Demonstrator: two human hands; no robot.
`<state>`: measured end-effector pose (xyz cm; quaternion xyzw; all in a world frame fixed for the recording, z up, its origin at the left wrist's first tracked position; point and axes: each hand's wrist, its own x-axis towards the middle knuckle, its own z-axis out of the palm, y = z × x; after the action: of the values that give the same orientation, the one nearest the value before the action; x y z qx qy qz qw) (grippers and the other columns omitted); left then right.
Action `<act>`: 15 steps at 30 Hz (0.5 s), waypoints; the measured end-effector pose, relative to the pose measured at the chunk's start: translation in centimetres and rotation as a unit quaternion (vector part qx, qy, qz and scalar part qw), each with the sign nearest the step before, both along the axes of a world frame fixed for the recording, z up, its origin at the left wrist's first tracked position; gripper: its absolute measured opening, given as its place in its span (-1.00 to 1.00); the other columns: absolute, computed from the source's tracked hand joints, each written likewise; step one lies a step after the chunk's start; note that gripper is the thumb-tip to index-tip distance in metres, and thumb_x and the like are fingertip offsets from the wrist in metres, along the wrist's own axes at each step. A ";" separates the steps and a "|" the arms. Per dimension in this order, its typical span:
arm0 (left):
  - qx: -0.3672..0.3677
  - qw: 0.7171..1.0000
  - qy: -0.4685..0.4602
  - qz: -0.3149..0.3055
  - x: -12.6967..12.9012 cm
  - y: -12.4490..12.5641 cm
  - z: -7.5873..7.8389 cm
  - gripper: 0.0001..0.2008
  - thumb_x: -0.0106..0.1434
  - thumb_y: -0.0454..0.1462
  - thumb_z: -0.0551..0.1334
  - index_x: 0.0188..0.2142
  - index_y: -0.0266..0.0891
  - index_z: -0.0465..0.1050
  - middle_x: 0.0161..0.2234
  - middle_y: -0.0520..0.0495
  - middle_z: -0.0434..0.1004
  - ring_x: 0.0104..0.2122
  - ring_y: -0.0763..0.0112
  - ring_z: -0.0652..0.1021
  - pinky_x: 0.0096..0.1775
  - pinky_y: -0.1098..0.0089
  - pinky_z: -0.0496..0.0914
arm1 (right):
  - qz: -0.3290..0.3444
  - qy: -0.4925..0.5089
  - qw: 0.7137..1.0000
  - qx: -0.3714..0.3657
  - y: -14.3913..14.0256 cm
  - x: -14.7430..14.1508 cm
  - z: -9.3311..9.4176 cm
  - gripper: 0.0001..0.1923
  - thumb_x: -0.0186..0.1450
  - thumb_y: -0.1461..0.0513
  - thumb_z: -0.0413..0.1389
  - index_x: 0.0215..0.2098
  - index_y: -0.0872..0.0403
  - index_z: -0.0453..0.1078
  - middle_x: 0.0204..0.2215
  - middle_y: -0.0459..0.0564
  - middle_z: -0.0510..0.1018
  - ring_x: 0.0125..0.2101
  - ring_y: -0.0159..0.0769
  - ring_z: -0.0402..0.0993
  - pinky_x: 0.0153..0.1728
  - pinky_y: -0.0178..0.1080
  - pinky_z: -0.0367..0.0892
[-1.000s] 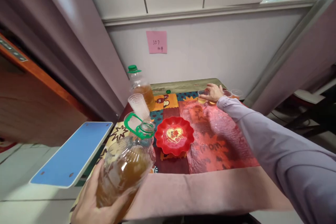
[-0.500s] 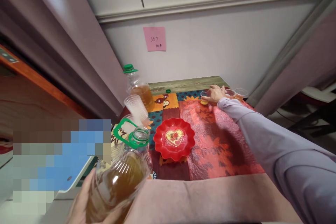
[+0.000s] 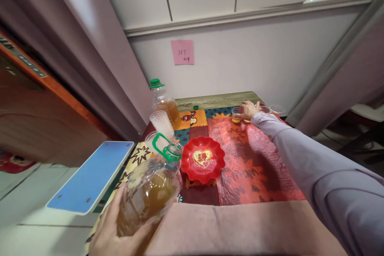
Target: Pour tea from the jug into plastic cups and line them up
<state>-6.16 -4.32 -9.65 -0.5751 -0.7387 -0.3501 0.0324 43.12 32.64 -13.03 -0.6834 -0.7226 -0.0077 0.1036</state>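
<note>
My left hand (image 3: pixel 112 232) grips a large clear jug (image 3: pixel 150 190) of amber liquid, tilted with its open green-ringed mouth toward the table. My right hand (image 3: pixel 248 110) reaches far across the table and is closed around a small clear cup (image 3: pixel 236 114) holding a little amber liquid. Two more small cups (image 3: pixel 271 109) stand just right of that hand. A red scalloped plate (image 3: pixel 203 159) with a heart picture sits mid-table.
A second amber bottle (image 3: pixel 165 106) with a green cap stands at the back left, a stack of clear cups (image 3: pixel 162 124) leaning before it. A blue board (image 3: pixel 90 176) juts out at the left. The colourful tablecloth (image 3: pixel 252 168) ends at a wall behind.
My hands keep their holds on the jug and the cup. The view has shifted slightly; the jug sits a little more to the right.
</note>
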 end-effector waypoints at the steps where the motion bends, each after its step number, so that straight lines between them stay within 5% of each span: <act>1: 0.000 1.000 -0.003 0.000 0.1 0.0 0.0 0.02 0.03 0.35 0.28 0.38 -0.05 0.28 0.29 -0.23 0.47 0.20 -0.22 0.52 0.30 -0.24 0.30 | 0.003 0.003 1.000 0.000 -0.1 0.0 0.1 -0.51 0.33 -0.11 0.18 -0.13 0.12 0.61 0.22 0.37 0.43 0.25 0.26 0.23 0.24 0.45 -0.08; 9: 0.031 0.999 0.014 -0.034 0.3 -0.7 0.1 -0.02 0.10 0.28 0.32 0.40 -0.09 0.25 0.29 -0.24 0.47 0.20 -0.09 0.54 0.27 -0.03 0.40 | 0.059 0.029 0.996 0.067 -1.8 -3.5 3.0 -0.35 0.36 -0.12 0.19 0.19 0.17 0.47 0.29 0.42 0.37 0.30 0.28 0.24 0.28 0.42 -0.03; 15: 0.057 0.996 0.046 -0.058 0.5 -0.9 0.1 0.01 0.12 0.27 0.34 0.43 -0.12 0.19 0.26 -0.27 0.49 0.17 -0.07 0.57 0.20 -0.02 0.46 | 0.311 0.145 0.931 0.128 -7.8 -14.6 7.3 -0.57 0.43 0.04 0.17 0.18 0.03 0.49 0.05 0.16 0.60 0.00 -0.06 0.56 0.07 -0.04 0.42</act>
<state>-5.63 -5.18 -9.54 -0.6296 -0.6805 -0.3664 0.0788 28.54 24.88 -5.75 -0.3992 -0.8688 0.0320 0.2913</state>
